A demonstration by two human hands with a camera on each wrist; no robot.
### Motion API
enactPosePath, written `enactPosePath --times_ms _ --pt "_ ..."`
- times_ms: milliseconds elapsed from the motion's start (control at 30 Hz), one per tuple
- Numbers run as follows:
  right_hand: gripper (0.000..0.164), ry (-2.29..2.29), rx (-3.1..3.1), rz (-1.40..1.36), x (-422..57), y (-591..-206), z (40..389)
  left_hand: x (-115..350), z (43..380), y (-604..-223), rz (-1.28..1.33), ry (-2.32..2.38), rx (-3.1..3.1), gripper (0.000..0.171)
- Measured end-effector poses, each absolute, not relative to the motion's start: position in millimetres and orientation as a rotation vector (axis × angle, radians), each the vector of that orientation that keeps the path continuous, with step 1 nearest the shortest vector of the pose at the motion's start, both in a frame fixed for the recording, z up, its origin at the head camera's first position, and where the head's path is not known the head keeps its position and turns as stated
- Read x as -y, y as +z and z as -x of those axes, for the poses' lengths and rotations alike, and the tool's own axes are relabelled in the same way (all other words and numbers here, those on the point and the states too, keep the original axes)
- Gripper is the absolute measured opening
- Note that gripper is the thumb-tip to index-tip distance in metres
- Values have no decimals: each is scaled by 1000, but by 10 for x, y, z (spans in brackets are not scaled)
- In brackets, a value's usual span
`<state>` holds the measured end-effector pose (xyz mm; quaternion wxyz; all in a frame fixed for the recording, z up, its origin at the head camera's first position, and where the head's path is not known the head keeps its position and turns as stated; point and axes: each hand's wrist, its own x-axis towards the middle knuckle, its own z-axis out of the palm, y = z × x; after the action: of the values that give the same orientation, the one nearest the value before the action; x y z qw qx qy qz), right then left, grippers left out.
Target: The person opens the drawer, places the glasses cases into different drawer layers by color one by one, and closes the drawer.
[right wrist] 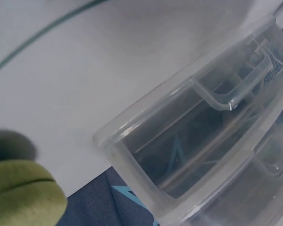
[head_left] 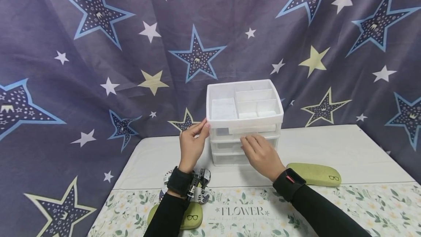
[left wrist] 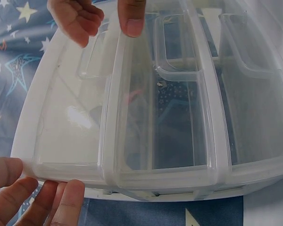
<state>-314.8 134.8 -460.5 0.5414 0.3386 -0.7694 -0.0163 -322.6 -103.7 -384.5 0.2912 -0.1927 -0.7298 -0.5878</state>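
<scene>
A white plastic drawer organizer [head_left: 245,123] with a divided top tray and three clear drawers stands at the back of the table. At its upper left corner is my left hand [head_left: 192,145], fingertips touching the side below the tray rim. My right hand [head_left: 261,156] is in front of the drawers, fingers bent close to the middle drawer [left wrist: 177,132]. The left wrist view shows the right thumb [left wrist: 132,19] apart from the other fingers, with nothing between them. All three drawers look pushed in, and their clear handles show.
A green glasses case [head_left: 314,175] lies beside my right wrist. Another green case [head_left: 194,217] is partly hidden under my left forearm, near a black-and-white lettered fabric bundle [head_left: 202,195]. A floral mat [head_left: 243,226] covers the table's front, and a star-patterned cloth [head_left: 197,10] hangs behind.
</scene>
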Motion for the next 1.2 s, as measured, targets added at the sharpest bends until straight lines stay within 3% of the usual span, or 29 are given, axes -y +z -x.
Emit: enactPosePath --times_ms 933,1200 --pt "37 -200 1865 -762 -1225 -4802 3220 1047 3213 -3832 508 -1571 1946 26" --pt "33 -229 1881 -739 -1206 -4804 3239 1047 3214 -3831 501 -1572 1949 26"
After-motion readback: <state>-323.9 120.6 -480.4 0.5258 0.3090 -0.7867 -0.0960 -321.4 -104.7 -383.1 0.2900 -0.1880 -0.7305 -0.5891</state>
